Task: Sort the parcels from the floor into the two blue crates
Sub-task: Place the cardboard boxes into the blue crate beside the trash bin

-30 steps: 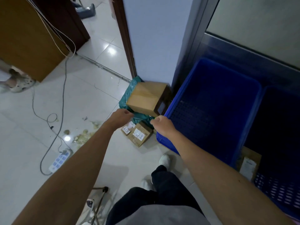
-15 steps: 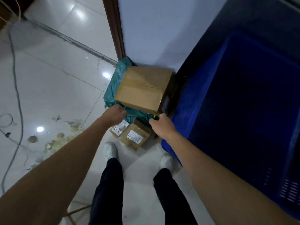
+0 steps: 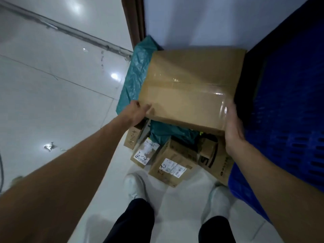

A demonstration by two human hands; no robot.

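**Hands now grip the large cardboard box (image 3: 191, 88)**

Left hand (image 3: 135, 112) and right hand (image 3: 232, 125) clasp its near corners, no longer just reaching. It lies over the teal mailer bag (image 3: 135, 79) and smaller parcels (image 3: 172, 165), just beside the blue crate (image 3: 289, 102); lifting across looks next.

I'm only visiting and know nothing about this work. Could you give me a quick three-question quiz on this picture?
1. True or false: the left hand and the right hand both hold the large box.
2. What colour is the bag showing beside and beneath that box? A teal green, B red, C yellow.
3. Fill in: the crate on the person's right is ____.
Key: 1 true; 2 A; 3 blue.
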